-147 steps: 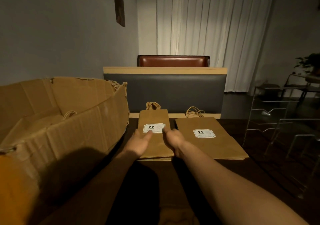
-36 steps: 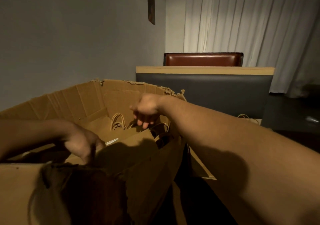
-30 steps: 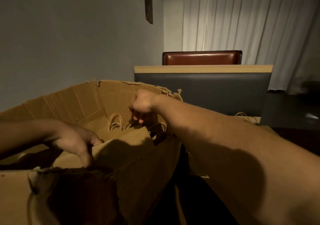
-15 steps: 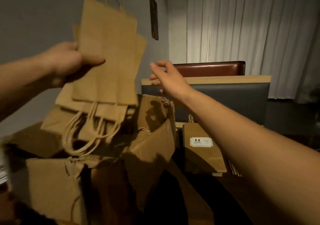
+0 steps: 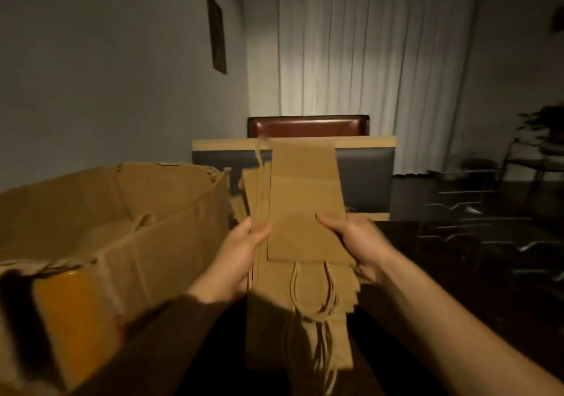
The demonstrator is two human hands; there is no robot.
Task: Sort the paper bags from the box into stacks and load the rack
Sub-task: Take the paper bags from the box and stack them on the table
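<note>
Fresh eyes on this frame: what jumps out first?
The bundle of brown paper bags at centre, gripped by the left hand and right hand on either edge, twine handles dangling below. Next, the big torn cardboard box filling the left side. At far right, dim in shadow, the wire rack stands against the bright white curtain behind.

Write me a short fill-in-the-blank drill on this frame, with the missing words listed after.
1. The bundle of paper bags is held by ____ hands.
2. The cardboard box sits on the person's ____ side.
3. The left hand and right hand grip the bundle's opposite ____.
4. The nearest bag's twine handles point ____ the person.

Missing words: both; left; edges; toward
</note>
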